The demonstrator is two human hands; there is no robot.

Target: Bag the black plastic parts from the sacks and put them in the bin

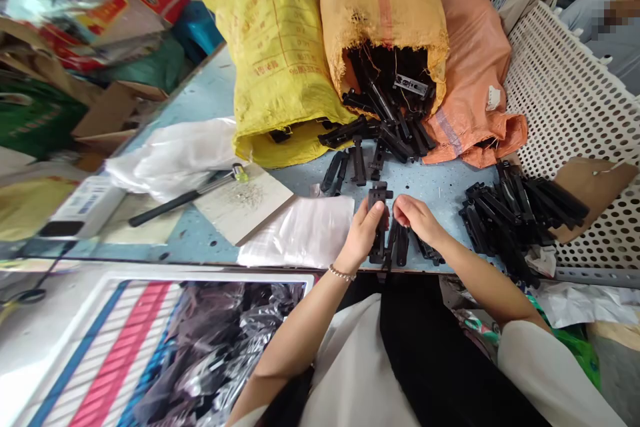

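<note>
My left hand (361,235) is wrapped round a black oblong part (379,193), held upright at the table's front edge with the thumb on its face. Just to its right, my right hand (417,217) has its fingers curled together in a pinch; whatever they hold, if anything, is hidden. Below and between the hands lie loose black parts (401,247) of a similar long shape. Beyond them, more black parts (358,163) spill from the open mouth of an orange woven sack (383,0).
A yellow sack (270,47) and a salmon sack (473,60) flank the orange one. To the right, a black pile (500,213) lies by a perforated white basket (575,93). A hammer-like tool (170,205) rests against a board (250,203). Plastic-wrapped items (215,347) fill a container below left.
</note>
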